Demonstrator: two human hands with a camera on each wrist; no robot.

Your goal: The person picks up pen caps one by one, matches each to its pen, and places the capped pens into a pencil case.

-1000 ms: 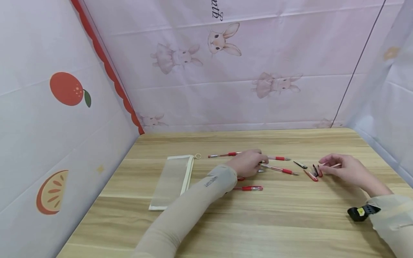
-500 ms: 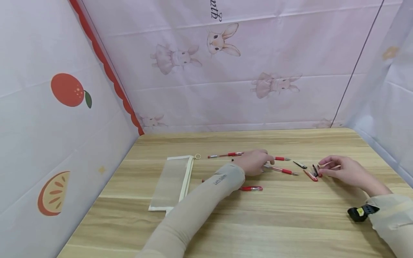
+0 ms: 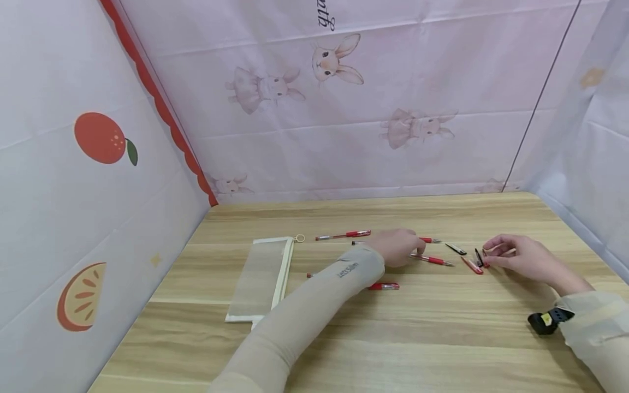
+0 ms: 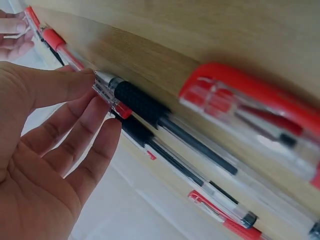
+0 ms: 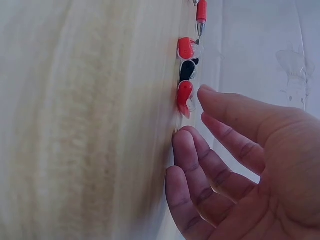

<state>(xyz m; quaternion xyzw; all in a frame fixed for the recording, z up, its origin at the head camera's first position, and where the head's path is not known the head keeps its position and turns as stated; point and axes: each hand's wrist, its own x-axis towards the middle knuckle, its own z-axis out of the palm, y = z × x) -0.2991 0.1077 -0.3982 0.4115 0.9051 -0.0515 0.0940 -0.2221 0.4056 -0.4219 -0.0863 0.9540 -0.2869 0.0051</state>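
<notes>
Near the middle of the table my left hand [image 3: 399, 248] pinches the rear end of an uncapped red pen [image 3: 436, 261], whose tip points right. In the left wrist view, the thumb and fingertips close on this pen [image 4: 54, 40]. Beside it lie two uncapped black pens, one with its black grip [image 4: 142, 103] right by the thumb. My right hand [image 3: 523, 259] is at the right, close by a row of loose pen caps. The right wrist view shows its fingers loosely bent beside the nearest red cap [image 5: 185, 95], holding nothing. A black cap [image 5: 188, 70] and another red cap [image 5: 186, 48] follow.
A mesh zip pouch [image 3: 257, 278] lies flat at the left, its zipper ring [image 3: 299, 238] at the top. Capped red pens [image 3: 357, 234] lie around the left arm, one below its wrist [image 3: 385, 286]. A pale cap with black [image 3: 456, 249] lies behind the others.
My left hand has slid a little to the right along the table, uncovering more of the capped red pen behind it. The right hand stays by the caps, its fingers slightly shifted.
</notes>
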